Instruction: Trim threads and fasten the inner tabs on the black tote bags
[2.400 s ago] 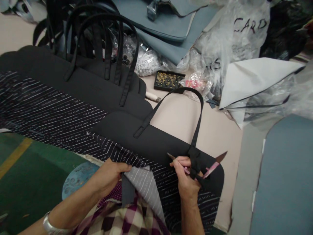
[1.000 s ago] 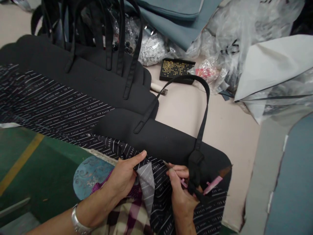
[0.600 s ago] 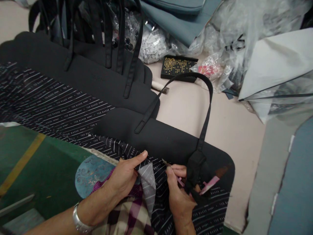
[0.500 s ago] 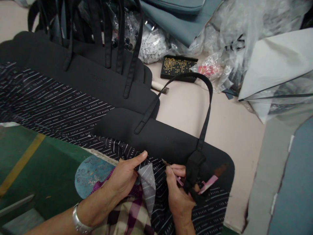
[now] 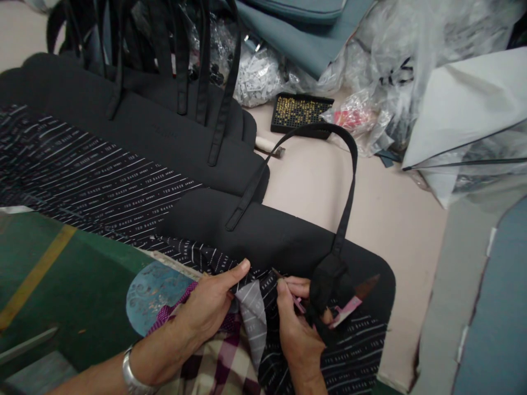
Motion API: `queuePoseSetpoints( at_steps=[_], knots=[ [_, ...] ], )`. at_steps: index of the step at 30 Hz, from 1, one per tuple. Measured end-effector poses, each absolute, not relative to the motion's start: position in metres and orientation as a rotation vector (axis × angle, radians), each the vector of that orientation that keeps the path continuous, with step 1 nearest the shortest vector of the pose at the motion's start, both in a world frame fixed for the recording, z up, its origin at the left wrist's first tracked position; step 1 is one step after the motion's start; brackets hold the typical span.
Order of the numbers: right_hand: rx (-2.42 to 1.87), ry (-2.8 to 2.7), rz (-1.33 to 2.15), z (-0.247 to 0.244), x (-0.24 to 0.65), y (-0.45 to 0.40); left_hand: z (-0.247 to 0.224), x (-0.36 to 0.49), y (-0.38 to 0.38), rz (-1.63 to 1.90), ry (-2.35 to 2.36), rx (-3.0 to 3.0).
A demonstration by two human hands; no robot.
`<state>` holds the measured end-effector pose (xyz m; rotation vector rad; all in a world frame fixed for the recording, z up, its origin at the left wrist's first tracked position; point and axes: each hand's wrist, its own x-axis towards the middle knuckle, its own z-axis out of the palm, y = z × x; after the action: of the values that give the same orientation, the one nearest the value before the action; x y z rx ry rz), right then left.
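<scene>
A dark bag panel [image 5: 280, 230] with a looped black strap [image 5: 353, 159] lies in front of me, patterned black lining [image 5: 354, 351] along its lower edge. My left hand [image 5: 220, 302] pinches the lining near the panel's middle, thumb on top, a pale flap [image 5: 252, 312] beside it. Closed around a small pink-handled tool [image 5: 348, 311] with a brown blade, my right hand [image 5: 298, 323] is to the right of the flap. A thin pointed tip shows at its thumb. A black bundle [image 5: 329, 285] partly hides these fingers.
More dark panels with straps [image 5: 140, 126] overlap at the upper left, above striped lining [image 5: 102, 175]. A black tray of small gold pieces [image 5: 300, 111], a whitish rod [image 5: 267, 146] and clear plastic bags [image 5: 395, 44] are farther back. A blue stool [image 5: 154, 293] is below the table edge.
The near panel's left part has shifted slightly down. The pink-handled tool has tilted a little, showing more of its blade. Both hands keep their hold, with only small movements.
</scene>
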<state>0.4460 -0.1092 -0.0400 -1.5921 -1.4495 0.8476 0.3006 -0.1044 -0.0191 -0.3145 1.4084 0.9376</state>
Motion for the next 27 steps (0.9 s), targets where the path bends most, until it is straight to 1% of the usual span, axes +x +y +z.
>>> queuePoseSetpoints(
  at_steps=[4, 13, 27],
  knots=[
    [-1.582, -1.426, 0.872, -0.041, 0.445, -0.109, -0.018, 0.301, -0.103, 1.0, 1.399, -0.298],
    [-1.555, -1.158, 1.004, -0.048, 0.461, -0.11, -0.021, 0.3, -0.1, 1.079, 1.408, -0.351],
    [-1.556, -1.279, 0.977, -0.045, 0.459, -0.108, -0.023, 0.299, -0.101, 1.069, 1.383, -0.363]
  ],
)
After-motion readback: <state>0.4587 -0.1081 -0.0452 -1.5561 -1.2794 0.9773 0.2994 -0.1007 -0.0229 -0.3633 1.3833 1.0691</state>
